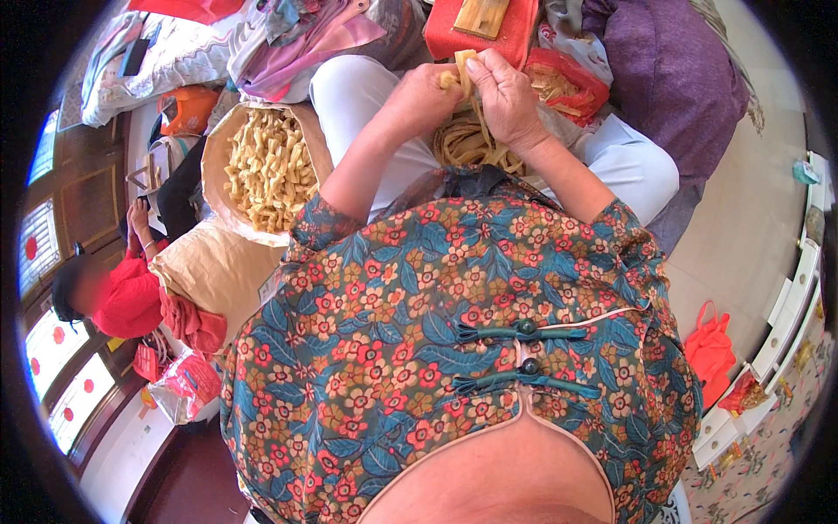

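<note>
Above my lap, my left hand (421,102) is closed around part of a pale yellow flat strip (465,68), with a bit of it showing at the fingertips. My right hand (509,103) pinches the same strip between thumb and fingers, and a length trails below. The two hands nearly touch. Just beneath them, between my knees, lies a coiled heap of similar yellow strips (461,144), partly hidden by my wrists. To the left of my knee, a large paper sack (212,166) stands with its mouth wide, holding many short knotted yellow strips (271,170).
A wooden board (480,16) rests on red cloth ahead. A red plastic bag (583,83) with yellowish pieces sits beyond my right hand. Purple fabric (663,87) is at the right. Another person in red (131,293) sits at the far left, beside a brown paper sack (209,271).
</note>
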A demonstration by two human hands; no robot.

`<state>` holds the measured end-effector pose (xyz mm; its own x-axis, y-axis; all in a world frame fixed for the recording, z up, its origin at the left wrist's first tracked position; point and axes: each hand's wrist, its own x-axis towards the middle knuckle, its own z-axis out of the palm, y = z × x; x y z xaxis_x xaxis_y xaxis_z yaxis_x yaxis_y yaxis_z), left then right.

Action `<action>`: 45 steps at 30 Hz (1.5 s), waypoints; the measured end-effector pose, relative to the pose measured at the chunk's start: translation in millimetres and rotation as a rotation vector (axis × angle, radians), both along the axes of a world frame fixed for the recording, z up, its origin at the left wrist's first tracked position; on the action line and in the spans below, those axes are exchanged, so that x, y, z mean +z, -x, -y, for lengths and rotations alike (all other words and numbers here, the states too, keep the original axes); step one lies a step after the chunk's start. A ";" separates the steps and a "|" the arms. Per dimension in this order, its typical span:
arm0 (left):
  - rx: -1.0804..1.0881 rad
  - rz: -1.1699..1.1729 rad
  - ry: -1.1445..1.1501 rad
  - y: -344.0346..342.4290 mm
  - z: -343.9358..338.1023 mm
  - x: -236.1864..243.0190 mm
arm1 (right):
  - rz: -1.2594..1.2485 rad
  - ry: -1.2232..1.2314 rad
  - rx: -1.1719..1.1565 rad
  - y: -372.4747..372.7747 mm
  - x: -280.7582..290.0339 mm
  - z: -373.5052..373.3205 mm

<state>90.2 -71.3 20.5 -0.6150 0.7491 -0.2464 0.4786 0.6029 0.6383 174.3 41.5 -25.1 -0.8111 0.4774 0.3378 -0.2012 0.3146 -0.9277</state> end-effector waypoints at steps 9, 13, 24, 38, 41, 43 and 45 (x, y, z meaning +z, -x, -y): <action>-0.089 -0.556 -0.597 -18.3 -3.1 13.1 | 0.098 1.204 0.591 0.7 12.3 -14.7; -0.089 -0.503 -0.593 -7.3 -1.8 7.0 | 0.111 0.351 0.270 -8.0 26.8 -6.0; 0.174 0.406 -0.507 -11.9 -5.1 15.6 | -0.157 0.193 0.148 -10.8 23.7 -27.0; 0.206 0.166 -0.459 -16.1 -9.6 19.1 | -0.002 0.800 0.292 -13.7 32.6 -20.9; 0.195 0.162 -0.383 -11.4 -12.4 13.4 | 0.079 0.784 0.272 -11.3 25.7 -23.9; 0.223 0.398 -0.420 -10.5 -14.6 13.5 | 0.147 0.879 0.269 -10.1 23.3 -28.4; 0.271 0.796 -0.529 -18.3 -16.1 17.9 | 0.218 1.079 0.281 -10.3 20.8 -34.5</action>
